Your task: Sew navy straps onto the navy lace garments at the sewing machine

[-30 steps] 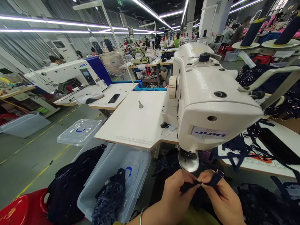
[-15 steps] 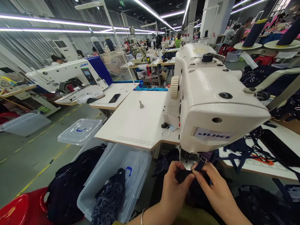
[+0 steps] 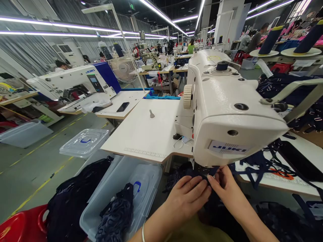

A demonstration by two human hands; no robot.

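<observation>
Both hands low at 6 o'clock, right under the front of the sewing machine (image 3: pixel 227 111). Left hand (image 3: pixel 188 196): forearm comes in from 7 o'clock, palm down, fingers straight and held together, lying flat on the navy fabric (image 3: pixel 188 172); thumb hidden, so it's pressing rather than gripping as far as I can see. Silver bangle (image 3: pixel 143 232) on that wrist. Right hand (image 3: pixel 224 188): forearm in from 5 o'clock, wrist bent up, fingers curled, tips pinching the edge of the navy fabric just below the machine's lower edge. Fingertips of the two hands touch at the fabric. The needle area is hidden behind the machine head, so I can't tell whether the fabric sits under the foot. The fabric is bunched in my lap at 6 o'clock and runs up to the machine. Loose navy straps (image 3: pixel 262 161) lie on the desk (image 3: pixel 143 131) at 3 o'clock of the hands. At 9 o'clock, on the floor, is a clear plastic bin (image 3: pixel 141 201) with dark lace in it, with a pile of dark garments and a red tub (image 3: pixel 22 225) beyond at 8 o'clock. The bin's lid (image 3: pixel 85 143) lies at 10 o'clock. A phone (image 3: pixel 122 106) is on the next desk at 11 o'clock.
</observation>
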